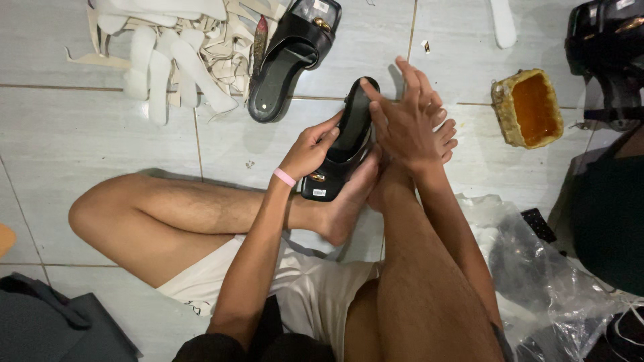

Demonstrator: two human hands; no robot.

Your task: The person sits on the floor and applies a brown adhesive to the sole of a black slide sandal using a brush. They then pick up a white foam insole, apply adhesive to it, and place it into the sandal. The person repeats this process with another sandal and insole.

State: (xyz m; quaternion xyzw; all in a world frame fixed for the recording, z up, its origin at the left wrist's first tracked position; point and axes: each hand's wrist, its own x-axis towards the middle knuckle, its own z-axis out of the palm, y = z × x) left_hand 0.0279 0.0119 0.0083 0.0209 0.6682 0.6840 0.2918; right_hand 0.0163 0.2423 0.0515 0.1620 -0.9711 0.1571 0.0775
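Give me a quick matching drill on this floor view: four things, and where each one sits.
Things:
1. black sandal in hand
2. second black sandal
3. yellow tub of glue
4. clear plastic bag

Places:
A. lower right, beside the raised leg
B. on the tiles, next to the white insole cutouts
C. between the left hand and right hand
D. right of the hands, standing alone on the tiles

Pairs: 1-C, 2-B, 3-D, 4-A

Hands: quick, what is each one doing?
Left hand: closed, gripping the glossy black slip-on sandal.
Right hand: open, fingers spread, pressing that sandal.
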